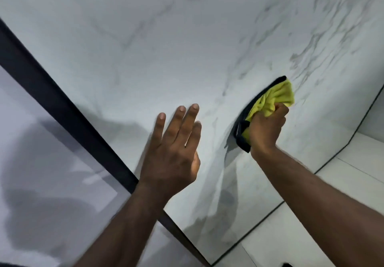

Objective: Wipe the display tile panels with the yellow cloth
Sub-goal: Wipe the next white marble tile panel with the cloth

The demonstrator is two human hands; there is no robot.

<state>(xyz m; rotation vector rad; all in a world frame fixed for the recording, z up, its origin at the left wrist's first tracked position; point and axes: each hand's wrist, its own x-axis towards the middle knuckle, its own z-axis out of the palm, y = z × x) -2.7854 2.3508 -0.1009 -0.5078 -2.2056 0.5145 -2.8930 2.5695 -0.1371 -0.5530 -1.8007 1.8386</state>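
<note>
A person's right hand (265,128) was clenched around a bunched yellow cloth (272,100) with a dark edge, pressing it flat against a white marble-patterned tile panel (166,48) at about 3 o'clock in the head view. The cloth sat on the grey-veined part of the panel, its dark border against the glossy surface and its yellow folds poking out above the knuckles toward 1 o'clock. The left hand (174,154) was released, fingers straight and close together, held up in front of the same panel just left of centre, at 9 o'clock from the cloth and apart from it; whether its palm touched the tile could not be told. A dark frame strip (62,104) ran diagonally from 10 o'clock down toward 6 o'clock, dividing the marble panel from a plainer grey panel (41,173) at 8 o'clock. Pale floor tiles (332,194) showed at 4 o'clock beyond the panel's lower edge.
</note>
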